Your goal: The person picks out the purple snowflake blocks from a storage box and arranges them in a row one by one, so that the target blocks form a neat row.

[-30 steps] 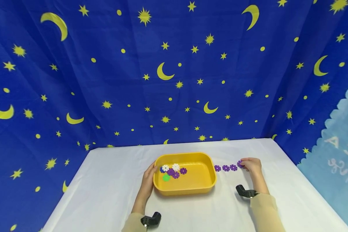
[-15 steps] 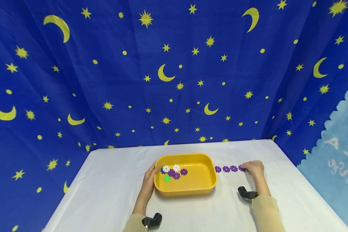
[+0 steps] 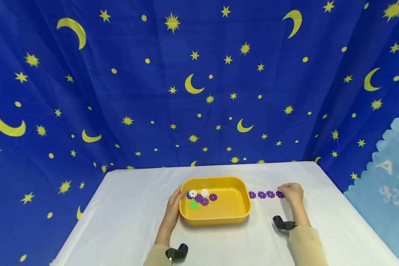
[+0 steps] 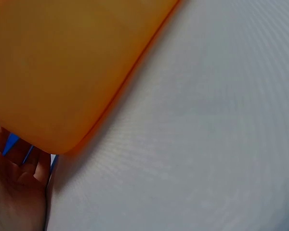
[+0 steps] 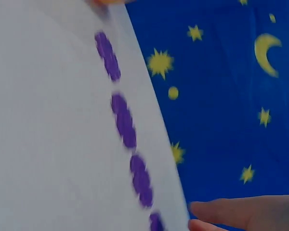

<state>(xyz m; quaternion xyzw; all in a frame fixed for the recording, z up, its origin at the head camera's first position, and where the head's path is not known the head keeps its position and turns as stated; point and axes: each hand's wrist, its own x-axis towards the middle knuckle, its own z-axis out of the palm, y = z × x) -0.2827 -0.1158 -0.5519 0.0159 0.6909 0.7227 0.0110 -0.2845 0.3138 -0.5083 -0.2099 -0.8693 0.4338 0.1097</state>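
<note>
My left hand (image 3: 173, 207) holds the left end of a yellow plastic tray (image 3: 216, 221), its thumb at the rim. In the left wrist view, its fingers lie against the tray's outer wall. Several purple notched connector discs (image 3: 270, 194) lie flat in a row on the white table, right of the tray. Over the last purple disc (image 3: 280, 194), the right hand (image 3: 293, 193) hovers with nothing seen between its fingers. The right wrist view shows two fingertips (image 5: 207, 211) close together, beside the row's near end.
Inside the tray, toward its left, are white discs (image 3: 204, 192), purple discs (image 3: 213, 197), a green disc (image 3: 194, 204) and a partly covered blue one (image 3: 188, 195). A blue star-and-moon cloth (image 3: 173, 92) stands behind the white table (image 3: 126, 214).
The right hand brought a purple disc down to the row's right end, let it go, and drew its fingers slightly up off it. The left hand stays at the tray.
</note>
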